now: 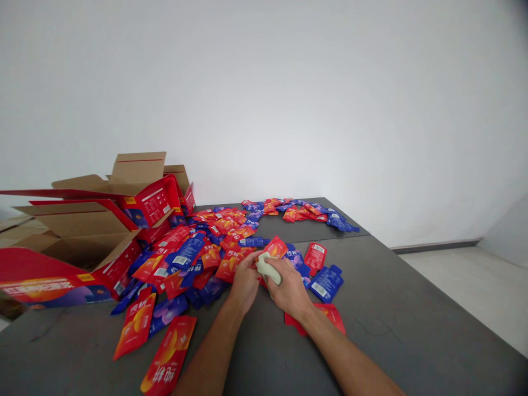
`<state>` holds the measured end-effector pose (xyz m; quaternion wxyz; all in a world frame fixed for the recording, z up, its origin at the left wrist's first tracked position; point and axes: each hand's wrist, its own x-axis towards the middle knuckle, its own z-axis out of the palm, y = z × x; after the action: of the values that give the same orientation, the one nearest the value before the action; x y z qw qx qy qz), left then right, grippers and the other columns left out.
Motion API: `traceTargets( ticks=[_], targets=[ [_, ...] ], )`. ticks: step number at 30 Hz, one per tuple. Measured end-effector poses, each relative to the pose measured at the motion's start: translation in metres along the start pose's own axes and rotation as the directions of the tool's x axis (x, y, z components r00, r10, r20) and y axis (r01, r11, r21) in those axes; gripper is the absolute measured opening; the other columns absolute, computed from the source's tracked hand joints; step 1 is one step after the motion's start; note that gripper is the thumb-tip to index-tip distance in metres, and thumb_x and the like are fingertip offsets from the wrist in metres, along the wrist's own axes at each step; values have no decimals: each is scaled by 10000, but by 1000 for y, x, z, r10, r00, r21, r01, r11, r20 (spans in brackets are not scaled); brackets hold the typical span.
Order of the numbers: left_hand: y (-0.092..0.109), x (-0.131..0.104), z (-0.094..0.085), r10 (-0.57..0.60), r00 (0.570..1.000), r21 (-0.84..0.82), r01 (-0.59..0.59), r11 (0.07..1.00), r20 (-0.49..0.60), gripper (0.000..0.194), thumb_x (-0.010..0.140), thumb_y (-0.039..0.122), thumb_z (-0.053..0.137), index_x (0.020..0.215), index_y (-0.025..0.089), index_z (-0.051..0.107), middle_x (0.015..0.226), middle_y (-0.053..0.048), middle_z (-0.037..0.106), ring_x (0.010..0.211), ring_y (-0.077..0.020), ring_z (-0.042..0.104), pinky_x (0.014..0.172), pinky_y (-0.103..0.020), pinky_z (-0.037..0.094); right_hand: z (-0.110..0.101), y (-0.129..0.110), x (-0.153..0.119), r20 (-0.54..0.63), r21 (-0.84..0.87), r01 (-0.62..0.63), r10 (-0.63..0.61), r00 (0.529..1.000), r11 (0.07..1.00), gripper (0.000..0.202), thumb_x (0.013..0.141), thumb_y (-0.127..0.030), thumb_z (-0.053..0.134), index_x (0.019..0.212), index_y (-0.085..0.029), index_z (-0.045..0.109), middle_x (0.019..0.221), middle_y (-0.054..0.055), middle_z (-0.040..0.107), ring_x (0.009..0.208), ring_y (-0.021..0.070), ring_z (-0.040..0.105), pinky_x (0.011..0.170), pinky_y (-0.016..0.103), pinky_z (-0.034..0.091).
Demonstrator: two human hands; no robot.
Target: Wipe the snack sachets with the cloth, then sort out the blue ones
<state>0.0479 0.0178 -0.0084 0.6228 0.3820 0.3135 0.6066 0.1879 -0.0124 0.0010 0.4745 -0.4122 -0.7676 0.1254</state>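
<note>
My right hand (pixel 289 289) is closed around a pale, folded cloth (pixel 269 270). Close beside it, my left hand (pixel 246 280) has its fingers curled at the edge of a red-and-orange pouch (pixel 275 247). The cloth lies against that pouch and covers part of it. To the right of my hands are a small red pouch (pixel 315 258) and a blue spouted pouch (pixel 326 284), both flat on the table. More red pouches (pixel 331 314) show partly under my right wrist. Left of my left hand spreads a heap of mixed red and blue pouches (pixel 187 253).
Open red cardboard boxes (pixel 152 201) stand at the left, flaps up, the nearest box (pixel 61 280) close to the heap. A curved row of pouches (pixel 305 212) lies along the back of the dark grey table (pixel 383 324). Behind rises a white wall (pixel 309 110).
</note>
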Motion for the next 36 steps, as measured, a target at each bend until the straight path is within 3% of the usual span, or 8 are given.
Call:
traceTargets(
  ticks=[5,11,15,22,29,32,36],
  targets=[
    [2,-4,-1,-34,999,-90,36,995,14,516,469,-43,573,928,178,654,823,13,671,749,-124,598,668,-216,436,1,-2,-1,3,28,11,-11,1000,1000,435,832,-94,571,1231,-262,616,1205,58,676,1053,237,605,924,403,496],
    [-1,-5,-3,-58,996,-70,62,996,62,638,465,-34,535,1049,195,652,760,33,639,656,-112,554,528,-194,355,3,-1,-2,-3,21,11,-11,1000,1000,399,841,-113,577,1209,-256,631,1179,56,690,1044,232,613,919,400,498],
    [0,-6,-2,-57,994,-22,59,998,94,784,480,-16,533,1229,190,642,925,-26,708,690,-123,572,542,-203,373,0,-5,0,-8,-12,-20,20,1000,1000,378,859,-139,562,1214,-245,636,1176,56,693,1042,229,613,933,396,491],
    [5,-13,3,-95,991,22,93,995,91,785,493,19,558,1242,231,659,1225,-92,681,962,-216,645,721,-277,498,-12,-4,4,-158,-69,-161,148,976,985,455,841,-150,557,1286,-231,606,1268,83,652,1088,253,602,962,420,497],
    [1,-7,-5,-46,999,19,46,999,25,694,494,26,557,1153,182,709,950,-60,745,680,-124,610,536,-188,408,-1,-7,0,64,-46,-93,96,993,995,439,818,-120,575,1236,-241,634,1112,54,704,987,231,616,881,362,516],
    [1,-8,-3,-70,997,26,70,997,15,733,487,23,555,1184,197,700,1029,-75,744,725,-146,638,559,-209,445,-6,-5,2,-39,-50,-156,155,987,986,416,836,-161,581,1241,-234,640,1124,68,694,1005,235,623,900,370,515],
    [2,-13,4,-110,992,24,109,994,55,748,488,12,576,1209,178,690,1125,-114,728,896,-226,676,704,-298,530,-17,1,6,-232,-61,-235,215,949,970,410,870,-211,563,1274,-223,632,1182,90,680,1015,247,628,932,399,506]
  ],
)
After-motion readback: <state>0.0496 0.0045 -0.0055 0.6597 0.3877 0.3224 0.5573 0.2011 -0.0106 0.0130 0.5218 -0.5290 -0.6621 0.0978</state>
